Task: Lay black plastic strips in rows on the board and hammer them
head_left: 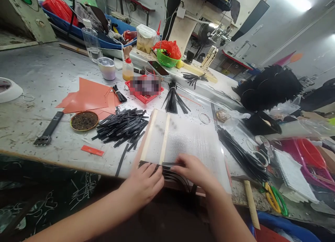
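Thin black strips (174, 173) lie side by side across the front of a translucent sheet (195, 139), some bowing over its near edge. My left hand (146, 181) rests on their left ends, fingers curled and pressing them against the board. Between the thumb and fingertips of my right hand (192, 170) is the end of a black strip, just right of the left hand. Two cream tape bands (164, 139) run up the sheet from beneath the strips. What lies under my left fingers is hidden.
Left of the board is a pile of short black strips (123, 126), with a round dish (84, 121) and orange sheets (90, 95) beyond. At right lie a long black strip bundle (243, 154) and scissors (276, 198). A sewing machine (209, 57) stands behind.
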